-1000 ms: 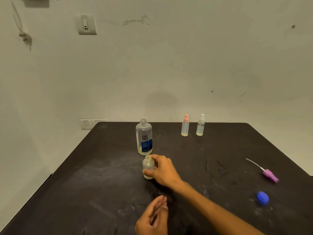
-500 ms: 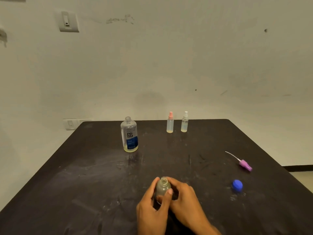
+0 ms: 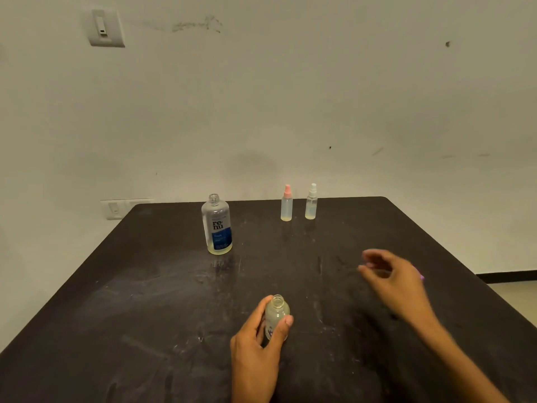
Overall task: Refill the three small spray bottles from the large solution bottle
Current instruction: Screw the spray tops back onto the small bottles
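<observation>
Black and scuffed, the table point(image 3: 145, 301) runs back to a pale wall, and the head view sets everything around the large solution bottle point(image 3: 217, 225), which stands uncapped toward the far edge. Nearer the person than that bottle, the open small bottle point(image 3: 276, 314) is upright in the left hand point(image 3: 255, 344), thumb and fingers curled round it. Half a second ago both hands cupped it — now the right hand point(image 3: 389, 274) has let go and reaches out to the right of the large bottle, fingers loosely spread and holding nothing, a sliver of purple just showing behind it. That suggests this bottle is filled and its sprayer comes next. Two capped spray bottles — pink-topped point(image 3: 286, 203) and white-topped point(image 3: 311, 202) — stand right of the large one.
</observation>
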